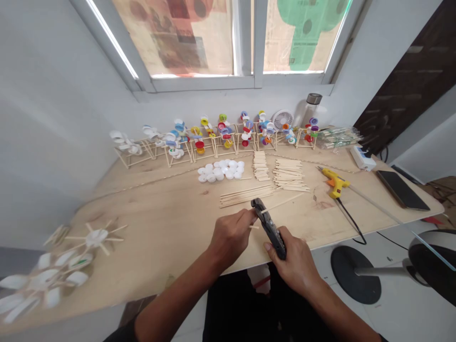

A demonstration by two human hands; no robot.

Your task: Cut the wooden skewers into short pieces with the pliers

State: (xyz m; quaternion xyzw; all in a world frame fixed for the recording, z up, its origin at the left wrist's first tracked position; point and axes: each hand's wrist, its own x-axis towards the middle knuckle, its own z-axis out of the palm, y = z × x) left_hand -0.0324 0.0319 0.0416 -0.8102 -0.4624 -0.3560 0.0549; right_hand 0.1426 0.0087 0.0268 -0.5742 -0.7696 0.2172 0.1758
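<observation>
My right hand (298, 260) is wrapped round the handles of dark pliers or cutters (271, 232), whose jaws point up and left. A thin wooden stick (283, 203) crosses the jaws and reaches out to the right over the table. Close against the jaws, my left hand (231, 235) is closed in a pinch on the stick's near end; its fingertips are partly hidden. A short pale stick piece (254, 227) shows just below those fingers. Beyond the hands lie a bundle of long sticks (245, 194) and two piles of shorter sticks (290, 174) (261, 166).
White bottle caps (219, 171) sit mid-table. Behind them stand stick frames with coloured caps (224, 133). A yellow glue gun (337, 183), its cord and a phone (402, 190) lie at right. Wheel-like stick pieces (97, 236) (44, 281) are at left. A small fan (283, 119) stands behind.
</observation>
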